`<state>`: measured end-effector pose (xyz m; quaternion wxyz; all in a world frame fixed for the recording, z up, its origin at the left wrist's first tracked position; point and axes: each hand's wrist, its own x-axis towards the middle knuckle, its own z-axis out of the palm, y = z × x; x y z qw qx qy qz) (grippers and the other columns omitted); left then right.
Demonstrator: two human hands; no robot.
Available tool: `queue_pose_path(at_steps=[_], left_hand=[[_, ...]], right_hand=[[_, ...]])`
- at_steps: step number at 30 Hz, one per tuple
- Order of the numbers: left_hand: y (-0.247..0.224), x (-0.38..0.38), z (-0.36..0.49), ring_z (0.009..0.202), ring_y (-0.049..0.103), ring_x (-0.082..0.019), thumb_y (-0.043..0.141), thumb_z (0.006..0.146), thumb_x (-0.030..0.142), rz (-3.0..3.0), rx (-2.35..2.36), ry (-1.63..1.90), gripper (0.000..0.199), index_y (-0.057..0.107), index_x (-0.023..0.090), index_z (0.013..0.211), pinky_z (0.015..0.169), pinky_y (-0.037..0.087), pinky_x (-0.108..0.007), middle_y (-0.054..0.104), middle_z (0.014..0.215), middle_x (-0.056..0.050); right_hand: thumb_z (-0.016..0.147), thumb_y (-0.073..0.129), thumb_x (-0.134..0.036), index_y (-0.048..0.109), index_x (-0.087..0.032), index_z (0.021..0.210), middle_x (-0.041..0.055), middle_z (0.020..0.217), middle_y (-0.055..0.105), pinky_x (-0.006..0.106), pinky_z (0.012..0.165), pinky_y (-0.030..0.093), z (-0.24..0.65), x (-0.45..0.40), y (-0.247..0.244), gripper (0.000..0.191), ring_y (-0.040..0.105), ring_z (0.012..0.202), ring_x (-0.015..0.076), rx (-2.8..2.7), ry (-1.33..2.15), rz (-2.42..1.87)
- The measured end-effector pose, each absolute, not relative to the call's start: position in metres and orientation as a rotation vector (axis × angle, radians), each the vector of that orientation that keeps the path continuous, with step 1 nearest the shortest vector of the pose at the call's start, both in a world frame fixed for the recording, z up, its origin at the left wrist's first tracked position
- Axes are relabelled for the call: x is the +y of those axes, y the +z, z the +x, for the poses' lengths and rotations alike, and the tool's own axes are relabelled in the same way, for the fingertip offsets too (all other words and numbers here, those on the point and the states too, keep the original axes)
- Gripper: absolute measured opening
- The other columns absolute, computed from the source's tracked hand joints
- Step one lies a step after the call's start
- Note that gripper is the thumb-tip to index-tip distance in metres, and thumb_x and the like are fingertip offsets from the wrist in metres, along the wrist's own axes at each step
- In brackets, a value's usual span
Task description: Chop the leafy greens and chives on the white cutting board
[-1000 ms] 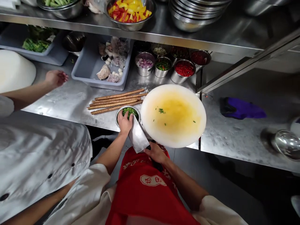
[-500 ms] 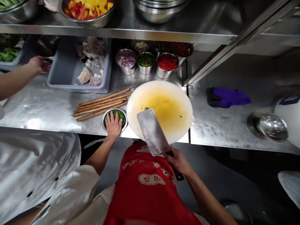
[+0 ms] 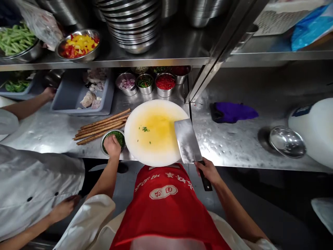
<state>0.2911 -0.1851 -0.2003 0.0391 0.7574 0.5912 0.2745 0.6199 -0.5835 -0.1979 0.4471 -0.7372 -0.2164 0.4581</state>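
Head view: the cleaver [image 3: 187, 140], whose blade crossed the left part of the round white board [image 3: 161, 139] half a second ago, now overlaps that board's right edge, right of centre in the frame; whether the blade touches it I cannot tell. Its black handle is gripped in the right hand [image 3: 208, 170]. The left hand [image 3: 112, 146], spread flat a moment earlier, now has its fingers drawn together over the chopped greens [image 3: 119, 137], inside the one small bowl [image 3: 102, 144] left of the board; whether it pinches any I cannot tell. A few green bits lie on the board's yellow-stained left half. Counting: one cleaver, one board, and about five brown sticks [image 3: 101, 125], partly overlapping, just beyond the small bowl. Three steel cups make the front row above the board: chopped onion [image 3: 129, 91], green chilies [image 3: 145, 90] and red chilies [image 3: 164, 92]; more stand behind, partly hidden. Two grey trays [image 3: 78, 111] sit at the left. Right of centre lie one purple-and-black glove [image 3: 238, 111] and, farther right, one steel bowl [image 3: 287, 144]. Two co-worker's hands show at the left, the upper [image 3: 49, 93] near a tray, the lower [image 3: 62, 208] newly visible.
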Motion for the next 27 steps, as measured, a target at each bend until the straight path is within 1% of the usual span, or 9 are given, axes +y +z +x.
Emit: queue_pose_path(at_steps=[4, 8, 12, 15, 17, 22, 24, 26, 27], left_hand=[[-0.204, -0.171, 0.287, 0.11, 0.057, -0.034, 0.036, 0.096, 0.035, 2.163, 2.052, 0.899, 0.034, 0.061, 0.012, 0.097, 0.102, 0.041, -0.054, 0.063, 0.105, -0.019], [-0.204, -0.168, 0.286, 0.11, 0.056, -0.033, 0.037, 0.094, 0.033, 2.129, 2.055, 0.976, 0.027, 0.058, 0.017, 0.086, 0.102, 0.041, -0.054, 0.062, 0.105, -0.016], [-0.209, -0.168, 0.291, 0.102, 0.058, -0.035, 0.038, 0.092, 0.028, 2.082, 2.134, 0.996, 0.028, 0.063, 0.016, 0.095, 0.101, 0.039, -0.058, 0.064, 0.095, -0.015], [-0.215, -0.169, 0.295, 0.112, 0.056, -0.035, 0.043, 0.088, 0.026, 2.087, 2.115, 1.028, 0.027, 0.065, 0.015, 0.1, 0.104, 0.039, -0.055, 0.064, 0.109, -0.017], [-0.214, -0.169, 0.297, 0.121, 0.053, -0.035, 0.045, 0.089, 0.027, 2.076, 2.09, 1.084, 0.026, 0.066, 0.015, 0.1, 0.108, 0.038, -0.054, 0.061, 0.122, -0.018], [-0.199, -0.182, 0.319, 0.135, 0.042, -0.037, 0.033, 0.099, 0.03, 2.227, 1.779, 1.143, 0.039, 0.064, 0.008, 0.112, 0.114, 0.028, -0.063, 0.05, 0.139, -0.026], [-0.198, -0.196, 0.34, 0.138, 0.043, -0.033, 0.031, 0.102, 0.034, 2.37, 1.517, 1.048, 0.045, 0.062, 0.007, 0.121, 0.118, 0.031, -0.056, 0.05, 0.143, -0.025], [-0.202, -0.212, 0.368, 0.139, 0.046, -0.028, 0.038, 0.101, 0.043, 2.455, 1.315, 0.913, 0.048, 0.061, 0.01, 0.128, 0.118, 0.037, -0.046, 0.052, 0.146, -0.02], [-0.205, -0.221, 0.381, 0.14, 0.046, -0.029, 0.043, 0.099, 0.047, 2.484, 1.249, 0.839, 0.051, 0.06, 0.011, 0.131, 0.119, 0.037, -0.045, 0.051, 0.148, -0.019]], right_hand=[[0.082, 0.059, -0.058, 0.048, -0.022, 0.072, -0.0042, 0.048, 0.055, 0.025, 0.043, 0.034, 0.637, -0.617, -0.214, 0.039, 0.049, 0.041, 0.0128, -0.433, 1.09, -1.872], [0.084, 0.057, -0.059, 0.049, -0.022, 0.071, -0.004, 0.047, 0.055, 0.026, 0.046, 0.037, 0.636, -0.623, -0.221, 0.04, 0.049, 0.042, 0.0124, -0.499, 1.136, -1.881], [0.085, 0.056, -0.057, 0.052, -0.021, 0.078, -0.0029, 0.052, 0.059, 0.028, 0.051, 0.041, 0.626, -0.597, -0.214, 0.036, 0.055, 0.047, 0.0155, -0.625, 1.17, -1.929], [0.086, 0.055, -0.055, 0.055, -0.021, 0.085, -0.001, 0.055, 0.063, 0.029, 0.056, 0.045, 0.617, -0.564, -0.203, 0.034, 0.061, 0.054, 0.0191, -0.727, 1.157, -1.938], [0.087, 0.054, -0.05, 0.053, -0.021, 0.086, -0.0018, 0.053, 0.061, 0.029, 0.054, 0.045, 0.611, -0.539, -0.195, 0.029, 0.061, 0.051, 0.019, -0.777, 1.192, -1.918], [0.09, 0.053, -0.035, 0.049, -0.022, 0.085, -0.0049, 0.047, 0.057, 0.026, 0.049, 0.043, 0.598, -0.482, -0.179, 0.014, 0.058, 0.042, 0.0163, -0.852, 1.223, -1.955], [0.09, 0.054, -0.032, 0.05, -0.022, 0.085, -0.0056, 0.046, 0.056, 0.026, 0.051, 0.045, 0.595, -0.468, -0.177, 0.012, 0.057, 0.042, 0.016, -0.907, 1.216, -1.948], [0.09, 0.055, -0.031, 0.051, -0.022, 0.085, -0.0061, 0.045, 0.056, 0.025, 0.052, 0.045, 0.593, -0.461, -0.177, 0.011, 0.057, 0.042, 0.0158, -0.942, 1.232, -1.933], [0.09, 0.055, -0.031, 0.051, -0.022, 0.086, -0.0061, 0.046, 0.056, 0.025, 0.052, 0.045, 0.593, -0.459, -0.177, 0.011, 0.057, 0.042, 0.0158, -0.951, 1.239, -1.932]])
